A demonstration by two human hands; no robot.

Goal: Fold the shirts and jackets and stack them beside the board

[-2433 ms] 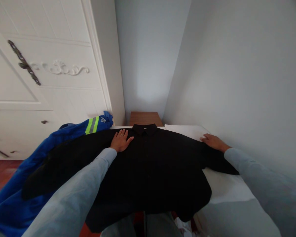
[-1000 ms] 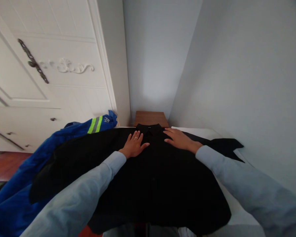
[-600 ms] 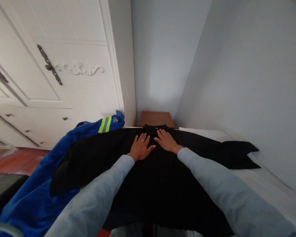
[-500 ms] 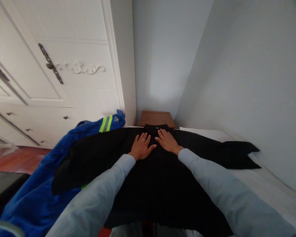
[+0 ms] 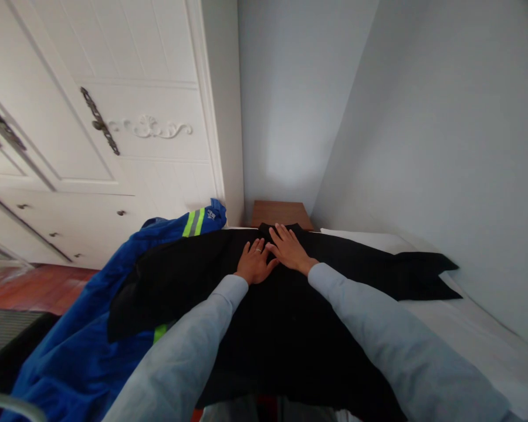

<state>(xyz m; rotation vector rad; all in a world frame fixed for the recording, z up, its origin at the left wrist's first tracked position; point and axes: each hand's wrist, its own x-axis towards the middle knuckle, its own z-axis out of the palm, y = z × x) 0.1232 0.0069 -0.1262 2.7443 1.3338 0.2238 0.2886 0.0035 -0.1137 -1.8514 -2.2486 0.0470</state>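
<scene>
A black collared shirt [image 5: 290, 334] lies spread out in front of me, its sleeves stretched to both sides and its collar at the far end. My left hand [image 5: 254, 262] rests flat on the upper chest just below the collar, fingers apart, a ring on one finger. Close beside it, my right hand [image 5: 289, 247] lies flat with its fingertips reaching the collar, partly covering it. The two hands almost touch at the thumbs. Under the shirt's left sleeve is a blue work jacket [image 5: 83, 340] with yellow-green and silver reflective bands.
A white wardrobe [image 5: 158, 88] with dark metal handles stands at the left. Beyond the collar is a brown wooden nightstand [image 5: 281, 214] against the grey wall [image 5: 444, 117]. White bedding [image 5: 462, 334] shows at the right. Reddish wooden floor [image 5: 57, 287] appears at the left.
My right hand has slid left and slightly forward to the collar, nearer my left hand. The left sleeve's end has shifted a little to the right.
</scene>
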